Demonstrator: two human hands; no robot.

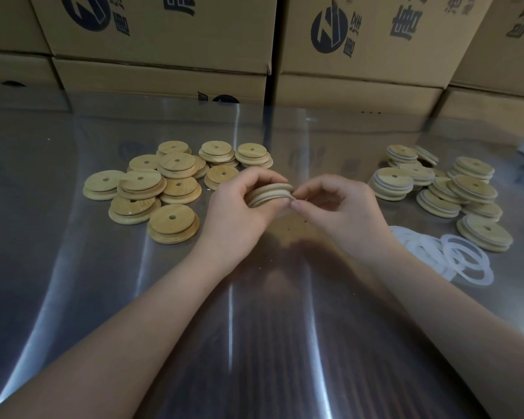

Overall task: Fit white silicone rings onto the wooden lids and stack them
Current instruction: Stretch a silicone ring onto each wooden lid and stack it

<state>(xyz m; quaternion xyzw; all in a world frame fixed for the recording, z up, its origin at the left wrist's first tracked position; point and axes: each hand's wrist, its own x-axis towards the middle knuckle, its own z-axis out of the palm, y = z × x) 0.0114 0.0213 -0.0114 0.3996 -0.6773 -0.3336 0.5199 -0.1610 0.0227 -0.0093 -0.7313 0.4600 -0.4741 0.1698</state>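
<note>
fingers [265, 176] of your left hand [242, 204] are curled round a wooden lid [270, 192], holding it edge-on above the middle of the table [254, 328]. the thumb and forefinger of your right hand [339, 207] pinch at the lid's right edge, where a pale ring [268, 200] appears to sit in the groove. whether the ring is seated all the way round you cannot tell from here, since your left hand hides much of it.

by the look of it you are about midway. toward the far left of the table lies a heap of bare lids [164, 182], overlapping and with no white band on them; those are the work left. toward the far right edge lie the finished lids [454, 189], each with a white line round it, some in short stacks and others leaning loosely against one another, so the stacking looks only partly done. the two heaps seem roughly alike in number. near the right edge, closer to you than the finished heap, a small spread of loose rings [463, 261] lies flat and overlapping, and it looks smaller than the bare heap. cardboard boxes [164, 25] stand along the far edge.
</note>
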